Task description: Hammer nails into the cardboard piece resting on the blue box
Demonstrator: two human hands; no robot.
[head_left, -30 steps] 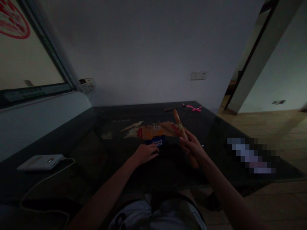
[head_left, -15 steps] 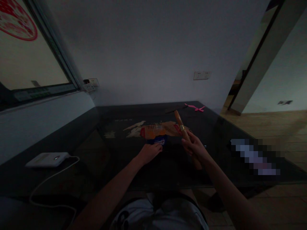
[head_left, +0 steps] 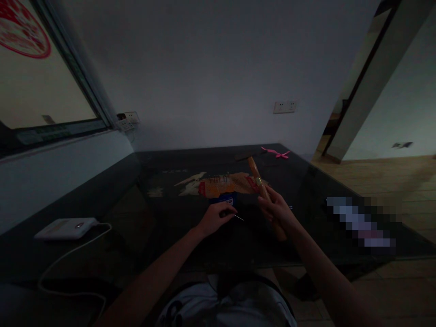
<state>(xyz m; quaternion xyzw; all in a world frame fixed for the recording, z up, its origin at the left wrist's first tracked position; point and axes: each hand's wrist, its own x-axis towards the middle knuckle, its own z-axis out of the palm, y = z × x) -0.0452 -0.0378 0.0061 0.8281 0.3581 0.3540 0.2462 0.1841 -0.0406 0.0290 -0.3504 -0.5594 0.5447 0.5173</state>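
Note:
My left hand point(head_left: 211, 220) is closed in a pinch on a thin, pale needle-like stick point(head_left: 239, 218), whose end points right and down. Just beyond its fingers lies a small dark blue packet point(head_left: 223, 199) with a pale label. My right hand point(head_left: 276, 210) is wrapped around a long brown wooden tube point(head_left: 254, 168) with a shiny gold band, slanting up and to the left. Behind the packet is an orange and red bag or wrapper point(head_left: 220, 187), its right end partly covered by the tube.
The dark glossy table point(head_left: 119, 190) meets the wall. A white power bank point(head_left: 66, 228) with a cable lies at left, a pink ribbon point(head_left: 279, 154) at the far right. A blurred pale object point(head_left: 361, 222) lies near the right edge. Small dark thing point(head_left: 243, 158) lies behind the tube.
My left hand has drawn slightly up and right from the blue packet's front, and the thin stick now shows in its fingertips. The right hand and tube are almost still.

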